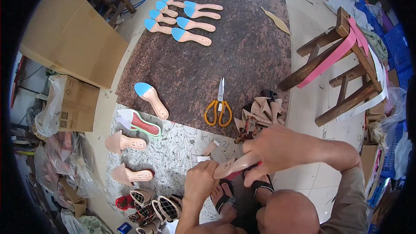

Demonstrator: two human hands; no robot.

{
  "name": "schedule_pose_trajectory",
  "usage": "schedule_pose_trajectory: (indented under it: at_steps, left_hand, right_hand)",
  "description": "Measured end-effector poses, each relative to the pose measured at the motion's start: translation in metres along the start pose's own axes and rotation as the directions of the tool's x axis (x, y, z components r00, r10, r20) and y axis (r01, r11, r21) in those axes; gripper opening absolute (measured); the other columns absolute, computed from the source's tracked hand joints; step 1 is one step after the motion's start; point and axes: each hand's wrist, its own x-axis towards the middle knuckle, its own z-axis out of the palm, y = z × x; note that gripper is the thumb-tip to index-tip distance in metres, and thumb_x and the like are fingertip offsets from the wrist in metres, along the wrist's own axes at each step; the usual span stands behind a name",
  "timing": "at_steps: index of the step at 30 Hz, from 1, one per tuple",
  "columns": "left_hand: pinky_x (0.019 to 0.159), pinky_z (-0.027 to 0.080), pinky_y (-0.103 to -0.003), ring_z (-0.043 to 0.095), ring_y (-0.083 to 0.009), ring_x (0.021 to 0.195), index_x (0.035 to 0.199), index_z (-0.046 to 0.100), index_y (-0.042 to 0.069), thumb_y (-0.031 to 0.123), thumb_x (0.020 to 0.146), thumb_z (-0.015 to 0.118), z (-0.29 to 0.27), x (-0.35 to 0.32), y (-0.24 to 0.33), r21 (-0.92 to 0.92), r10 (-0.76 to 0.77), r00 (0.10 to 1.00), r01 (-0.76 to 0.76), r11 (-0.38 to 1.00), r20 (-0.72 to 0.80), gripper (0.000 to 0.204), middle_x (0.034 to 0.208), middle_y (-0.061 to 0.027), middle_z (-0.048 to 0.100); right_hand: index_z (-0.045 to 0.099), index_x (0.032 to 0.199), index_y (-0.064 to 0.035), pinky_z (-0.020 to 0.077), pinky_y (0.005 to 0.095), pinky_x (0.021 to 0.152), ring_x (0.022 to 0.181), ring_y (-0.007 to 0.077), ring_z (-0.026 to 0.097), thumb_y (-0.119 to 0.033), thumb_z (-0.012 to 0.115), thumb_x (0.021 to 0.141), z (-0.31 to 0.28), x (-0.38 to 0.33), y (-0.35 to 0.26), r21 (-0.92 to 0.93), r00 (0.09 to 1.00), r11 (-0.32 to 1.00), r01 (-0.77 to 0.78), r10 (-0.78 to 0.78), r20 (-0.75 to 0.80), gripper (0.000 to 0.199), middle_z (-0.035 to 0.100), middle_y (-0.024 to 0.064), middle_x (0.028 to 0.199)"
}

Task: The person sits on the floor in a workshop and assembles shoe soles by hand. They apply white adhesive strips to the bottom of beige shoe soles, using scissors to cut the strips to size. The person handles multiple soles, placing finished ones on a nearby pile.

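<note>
Above my lap, both hands grip one beige shoe piece, held tilted, with some red or pink showing along its lower side. My left hand is closed round its left end. My right hand is closed on its right end and hides much of it. Just beyond the right hand lies a heap of beige leather pieces. Scissors with yellow handles rest on the dark mat, blades pointing away from me. Small scraps lie on the pale sheet beyond my left hand.
Several insoles with blue heel ends lie on the dark mat. Nearer left are another insole, beige slippers and piled patterned shoe parts. A wooden stool lies at right; cardboard boxes stand at left.
</note>
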Motion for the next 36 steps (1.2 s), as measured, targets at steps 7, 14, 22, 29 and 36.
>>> schedule_pose_trajectory:
  at_steps: [7, 14, 22, 29, 36]
  left_hand:
    - [0.064, 0.054, -0.042, 0.067, -0.0334, 0.073, 0.089, 0.067, 0.008, 0.035, 0.082, 0.072, 0.005, -0.006, 0.002, -0.22, 0.014, 0.995, 0.007, 0.975, 0.095, 0.028, 0.077, -0.0122, 0.067]
    - [0.071, 0.052, -0.032, 0.066, -0.0195, 0.075, 0.097, 0.065, 0.003, 0.028, 0.09, 0.068, 0.02, -0.025, 0.008, -0.84, -0.048, 0.994, 0.11, 0.531, 0.101, 0.027, 0.083, -0.0086, 0.068]
    - [0.075, 0.052, -0.03, 0.063, -0.0175, 0.083, 0.1, 0.059, -0.003, 0.033, 0.102, 0.043, 0.042, -0.024, 0.016, -0.987, -0.118, 0.98, 0.159, -0.004, 0.159, 0.04, 0.091, -0.0116, 0.066]
    - [0.076, 0.054, -0.035, 0.065, -0.0217, 0.079, 0.106, 0.056, -0.005, 0.029, 0.105, 0.035, 0.035, -0.012, 0.027, -0.938, -0.26, 0.911, 0.265, -0.223, 0.319, 0.04, 0.09, -0.0162, 0.065]
    - [0.079, 0.053, -0.032, 0.064, -0.0197, 0.088, 0.127, 0.048, -0.006, 0.03, 0.105, 0.038, 0.072, -0.017, 0.005, -0.944, -0.455, 0.835, 0.327, -0.04, 0.309, 0.043, 0.107, -0.0154, 0.062]
  right_hand:
    - [0.066, 0.077, 0.0019, 0.0421, 0.0398, 0.053, 0.054, 0.0233, 0.058, -0.035, 0.065, 0.091, -0.025, 0.003, 0.015, 0.351, 0.998, 0.936, -0.014, 0.037, -0.06, 0.04, 0.058, 0.0138, 0.057]
    - [0.067, 0.09, -0.0003, 0.0333, 0.0231, 0.046, 0.054, 0.0033, 0.046, -0.024, 0.064, 0.094, -0.01, 0.021, 0.03, 0.772, 0.996, 0.63, -0.08, 0.026, 0.081, 0.024, 0.058, -0.0002, 0.065]
    - [0.067, 0.103, -0.0044, 0.0316, 0.0198, 0.047, 0.055, 0.0017, 0.044, -0.02, 0.064, 0.094, 0.034, 0.024, 0.048, 0.928, 0.977, 0.318, -0.194, 0.146, 0.154, 0.018, 0.061, -0.0009, 0.074]
    - [0.071, 0.098, -0.0013, 0.0452, 0.0245, 0.063, 0.07, 0.0065, 0.057, -0.018, 0.066, 0.091, 0.068, 0.024, 0.035, 0.744, 0.97, 0.667, -0.032, 0.2, -0.137, 0.018, 0.068, 0.0024, 0.078]
    - [0.071, 0.094, 0.001, 0.052, 0.0334, 0.069, 0.075, 0.0223, 0.067, -0.014, 0.067, 0.088, 0.1, 0.025, 0.032, 0.625, 0.949, 0.775, 0.097, 0.117, -0.292, 0.016, 0.065, 0.0136, 0.084]
